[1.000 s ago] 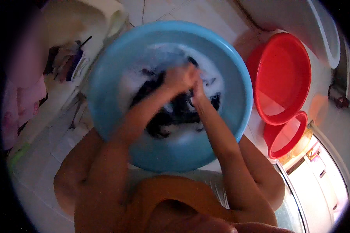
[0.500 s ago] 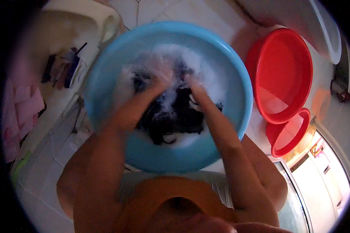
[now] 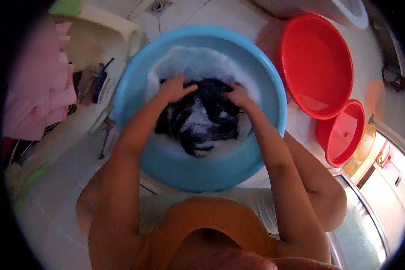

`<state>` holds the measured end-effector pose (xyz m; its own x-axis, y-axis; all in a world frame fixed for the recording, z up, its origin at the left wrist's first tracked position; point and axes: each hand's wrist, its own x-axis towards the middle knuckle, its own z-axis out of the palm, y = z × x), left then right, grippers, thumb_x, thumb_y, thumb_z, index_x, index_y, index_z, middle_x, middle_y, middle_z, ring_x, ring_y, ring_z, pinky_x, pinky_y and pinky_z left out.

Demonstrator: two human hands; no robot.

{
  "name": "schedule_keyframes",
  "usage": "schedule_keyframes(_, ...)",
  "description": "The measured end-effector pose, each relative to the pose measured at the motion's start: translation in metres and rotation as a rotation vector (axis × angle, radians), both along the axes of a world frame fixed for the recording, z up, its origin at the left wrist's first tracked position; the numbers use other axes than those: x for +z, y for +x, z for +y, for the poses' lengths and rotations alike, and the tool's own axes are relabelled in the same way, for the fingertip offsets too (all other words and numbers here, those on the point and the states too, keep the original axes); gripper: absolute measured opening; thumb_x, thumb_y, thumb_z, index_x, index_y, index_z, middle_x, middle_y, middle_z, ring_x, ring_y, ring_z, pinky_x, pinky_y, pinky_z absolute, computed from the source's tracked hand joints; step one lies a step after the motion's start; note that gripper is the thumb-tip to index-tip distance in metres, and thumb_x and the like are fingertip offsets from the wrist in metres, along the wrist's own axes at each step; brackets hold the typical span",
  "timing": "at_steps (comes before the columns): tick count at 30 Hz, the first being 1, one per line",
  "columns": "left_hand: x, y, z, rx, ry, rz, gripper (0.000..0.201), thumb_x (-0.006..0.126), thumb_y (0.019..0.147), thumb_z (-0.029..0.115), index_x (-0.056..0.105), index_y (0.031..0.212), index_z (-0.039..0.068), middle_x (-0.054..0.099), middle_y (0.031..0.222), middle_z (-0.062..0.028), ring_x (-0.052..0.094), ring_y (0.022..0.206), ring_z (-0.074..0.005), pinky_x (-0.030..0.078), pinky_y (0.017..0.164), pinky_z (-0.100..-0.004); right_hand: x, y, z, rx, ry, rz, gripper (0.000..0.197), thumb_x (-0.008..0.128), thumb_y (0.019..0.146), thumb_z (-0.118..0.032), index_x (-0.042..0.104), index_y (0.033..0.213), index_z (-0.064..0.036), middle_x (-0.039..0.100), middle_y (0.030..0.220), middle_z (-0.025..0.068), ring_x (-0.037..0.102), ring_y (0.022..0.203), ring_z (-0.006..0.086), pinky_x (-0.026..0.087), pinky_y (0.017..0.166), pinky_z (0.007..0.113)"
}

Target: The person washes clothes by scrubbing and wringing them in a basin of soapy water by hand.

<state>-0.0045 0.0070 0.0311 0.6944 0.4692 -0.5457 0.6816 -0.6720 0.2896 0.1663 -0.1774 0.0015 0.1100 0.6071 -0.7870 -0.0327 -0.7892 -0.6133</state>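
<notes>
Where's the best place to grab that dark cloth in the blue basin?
Probably its far left and right edges, from above: the dark cloth lies bunched, walled all around by the blue basin, and the left hand and right hand are at those edges.

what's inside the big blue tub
Dark cloth and white suds, with the left hand and right hand at the cloth. The cloth and suds hide whatever lies beneath in the blue tub.
</notes>
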Motion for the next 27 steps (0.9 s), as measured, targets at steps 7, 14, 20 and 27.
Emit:
schedule_keyframes(7, -0.014, -0.034, -0.045, -0.133, -0.204, 0.398, 0.096, 0.061, 0.055, 0.066, 0.04, 0.122, 0.0, 0.044, 0.12, -0.0212, 0.047, 0.108, -0.031, 0.037, 0.09, -0.0374, -0.021, -0.029, -0.025, 0.416, -0.174, -0.241, 0.075, 0.066, 0.058, -0.056, 0.056, 0.107, -0.0012, 0.055, 0.108, 0.0173, 0.052, 0.1, 0.0292, 0.039, 0.085, 0.036)
schedule_keyframes(14, -0.007, -0.078, -0.095, -0.127, -0.312, 0.383, 0.081, 0.067, 0.054, 0.049, 0.045, 0.118, 0.003, 0.057, 0.102, -0.0191, 0.055, 0.094, -0.0301, 0.044, 0.082, -0.0371, -0.035, -0.071, -0.07, 0.474, -0.19, -0.221, 0.089, 0.066, 0.049, -0.065, 0.055, 0.106, 0.0034, 0.051, 0.113, 0.0191, 0.049, 0.104, 0.0316, 0.037, 0.088, 0.038)
schedule_keyframes(20, -0.047, -0.104, -0.123, -0.056, -0.256, 0.407, 0.07, 0.063, 0.059, 0.046, 0.048, 0.117, 0.009, 0.059, 0.098, -0.0179, 0.056, 0.092, -0.0322, 0.044, 0.081, -0.0386, -0.05, -0.086, -0.09, 0.457, -0.123, -0.312, 0.088, 0.064, 0.05, -0.067, 0.056, 0.105, 0.002, 0.052, 0.113, 0.0187, 0.049, 0.103, 0.0311, 0.037, 0.088, 0.038)
schedule_keyframes(27, -0.07, -0.114, -0.151, -0.255, -0.198, 0.45, 0.041, 0.054, 0.066, 0.032, 0.059, 0.095, 0.002, 0.057, 0.098, -0.0189, 0.055, 0.09, -0.0332, 0.044, 0.08, -0.0386, -0.066, -0.095, -0.097, 0.539, -0.142, -0.322, 0.078, 0.064, 0.056, -0.06, 0.054, 0.111, -0.0054, 0.052, 0.114, 0.0157, 0.05, 0.104, 0.0293, 0.038, 0.09, 0.036)
